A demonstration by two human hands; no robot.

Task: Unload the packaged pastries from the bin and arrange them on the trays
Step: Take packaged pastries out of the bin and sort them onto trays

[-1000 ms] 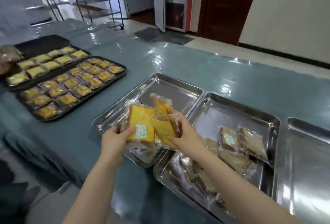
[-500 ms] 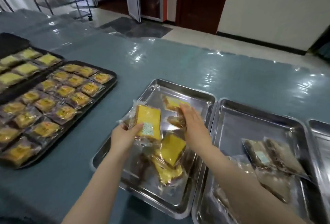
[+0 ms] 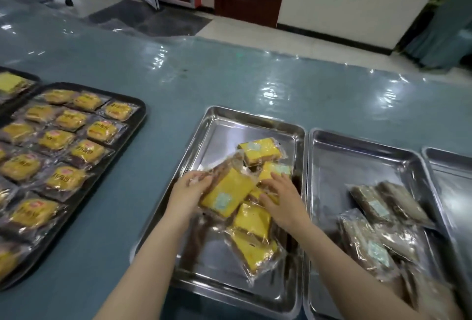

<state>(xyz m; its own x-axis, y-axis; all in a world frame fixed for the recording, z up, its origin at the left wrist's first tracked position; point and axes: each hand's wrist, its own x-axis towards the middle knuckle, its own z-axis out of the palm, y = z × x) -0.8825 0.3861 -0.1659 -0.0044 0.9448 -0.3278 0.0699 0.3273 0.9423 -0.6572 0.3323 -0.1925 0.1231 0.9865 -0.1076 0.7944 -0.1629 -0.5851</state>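
Left hand (image 3: 190, 189) gripped a yellow pastry pack (image 3: 226, 193) by its left end, fingers curled over the wrapper, pack tilted and lifted over the steel tray (image 3: 219, 125). Right hand (image 3: 282, 199) lay flat on the pile beside it — fingers spread and straight, pressing on another yellow pack (image 3: 274, 169), not curled round it. More yellow packs sat in that tray: one at the far side (image 3: 260, 150), two nearer (image 3: 252, 220), overlapping. Second steel tray (image 3: 357, 146) touched the first on the right, holding brown packs (image 3: 370, 202) in a loose heap. Black tray (image 3: 132, 125) to the left — rows of yellow packs, well apart from the steel ones. All on a teal table (image 3: 178, 74).
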